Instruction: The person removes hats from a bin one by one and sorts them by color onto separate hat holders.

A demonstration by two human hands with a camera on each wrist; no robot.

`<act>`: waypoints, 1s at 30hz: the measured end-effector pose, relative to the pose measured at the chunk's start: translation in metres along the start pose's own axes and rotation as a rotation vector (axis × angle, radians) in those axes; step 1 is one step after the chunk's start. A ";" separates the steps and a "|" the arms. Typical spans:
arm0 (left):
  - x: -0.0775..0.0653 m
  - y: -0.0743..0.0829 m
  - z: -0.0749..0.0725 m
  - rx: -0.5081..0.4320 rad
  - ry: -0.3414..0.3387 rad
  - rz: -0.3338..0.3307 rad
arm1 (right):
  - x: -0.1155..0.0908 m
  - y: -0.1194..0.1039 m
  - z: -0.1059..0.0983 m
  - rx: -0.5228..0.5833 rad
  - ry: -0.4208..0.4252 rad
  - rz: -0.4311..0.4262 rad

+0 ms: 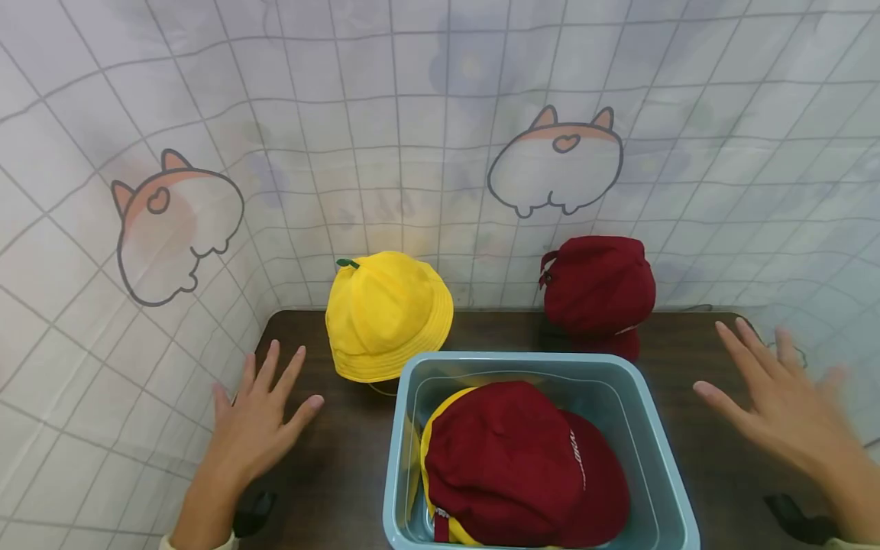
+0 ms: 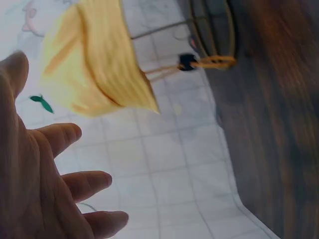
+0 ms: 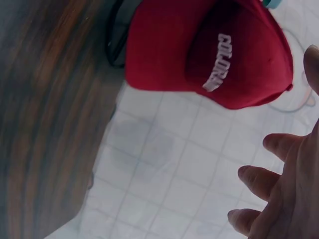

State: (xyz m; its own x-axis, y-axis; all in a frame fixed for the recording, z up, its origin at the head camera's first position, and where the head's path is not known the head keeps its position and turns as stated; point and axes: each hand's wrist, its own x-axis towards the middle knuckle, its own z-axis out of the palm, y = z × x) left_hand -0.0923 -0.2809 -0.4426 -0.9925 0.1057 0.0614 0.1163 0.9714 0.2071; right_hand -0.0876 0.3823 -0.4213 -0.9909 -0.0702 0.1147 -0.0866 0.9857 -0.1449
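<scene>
Bin before you: red cap inside, over something yellow. Beyond it, yellow hat left, second cap right. Your left hand and right hand spread, gripping nothing. Likely pre-grasp; next calls for curling fingers round hat or cap.

The dark, wood-grained worktop carries a blue bin, with a yellow hat and a red cap behind it.

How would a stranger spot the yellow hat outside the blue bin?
Find the blue bin on the dark table. Past its far left corner stands a yellow hat. Unlike the red cap to its right, it has a green leaf on top.
</scene>
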 end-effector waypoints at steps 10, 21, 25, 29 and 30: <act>-0.012 0.036 -0.017 -0.212 0.130 0.115 | -0.003 -0.034 -0.022 0.094 0.051 -0.145; -0.017 0.085 -0.005 -0.540 0.049 0.203 | 0.000 -0.107 -0.045 0.144 0.122 -0.351; -0.015 0.104 0.001 -0.647 0.010 0.200 | 0.003 -0.129 -0.050 0.143 0.113 -0.440; -0.015 0.118 0.007 -0.716 -0.018 0.174 | 0.005 -0.150 -0.050 0.115 0.094 -0.534; -0.015 0.121 0.008 -0.729 -0.026 0.165 | 0.005 -0.156 -0.049 0.106 0.091 -0.562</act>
State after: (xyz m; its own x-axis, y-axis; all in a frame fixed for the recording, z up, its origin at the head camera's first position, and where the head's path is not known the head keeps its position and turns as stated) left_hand -0.0632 -0.1629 -0.4266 -0.9596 0.2514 0.1264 0.2500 0.5558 0.7928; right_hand -0.0742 0.2357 -0.3496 -0.7775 -0.5601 0.2861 -0.6113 0.7798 -0.1347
